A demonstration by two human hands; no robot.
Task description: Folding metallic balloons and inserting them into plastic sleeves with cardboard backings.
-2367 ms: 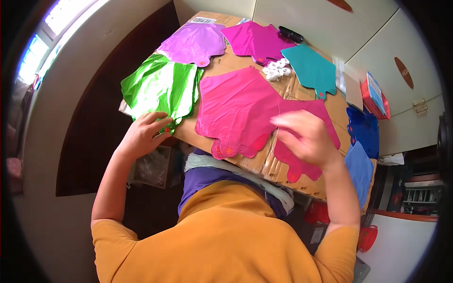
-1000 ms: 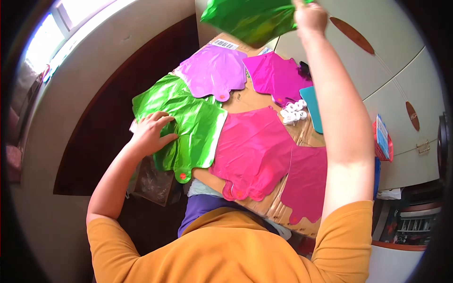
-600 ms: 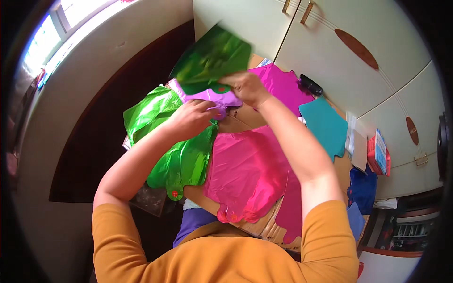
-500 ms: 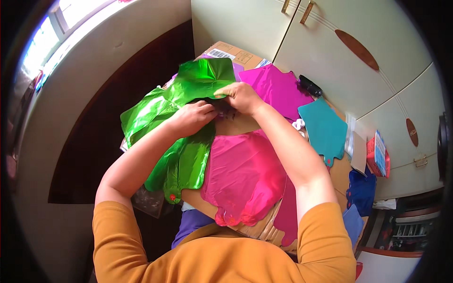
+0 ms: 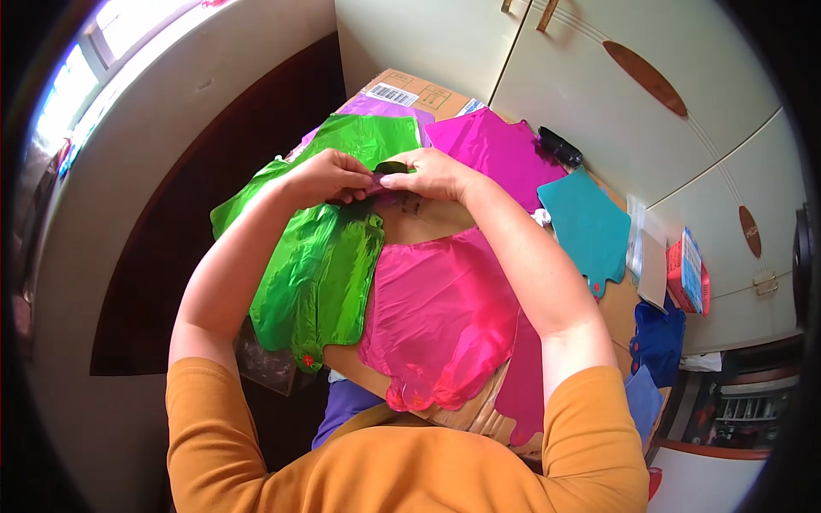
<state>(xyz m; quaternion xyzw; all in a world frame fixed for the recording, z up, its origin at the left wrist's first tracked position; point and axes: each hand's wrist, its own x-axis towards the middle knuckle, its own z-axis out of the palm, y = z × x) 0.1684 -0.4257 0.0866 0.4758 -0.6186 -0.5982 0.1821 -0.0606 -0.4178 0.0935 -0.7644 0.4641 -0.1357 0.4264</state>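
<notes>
Covering lilac foil balloon (image 5: 369, 105) with just-lowered green foil balloon (image 5: 368, 138) near left edge of carton (image 5: 438, 217); right hand (image 5: 438, 174) is pinching green, left hand (image 5: 327, 177) seemingly lilac.

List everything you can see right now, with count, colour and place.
Green foil sheets: at least two, green, left
Lilac foil: at least one, lilac, far end, partly covered
Magenta foil: at least one, magenta, far side
Pink foil: at least two, pink, near edge
Teal foil: at least one, teal, right
Blue foil: at least two, dark and light, far right
Black object: one, black, beside the magenta
Red container: one, red, right
Cardboard: brown, under the foil
Cabinet: one, cream, behind
Window: one, bright, upper left
Left hand: one, bare, over the green
Right hand: one, bare, beside the left
Shirt: one, orange, bottom
</notes>
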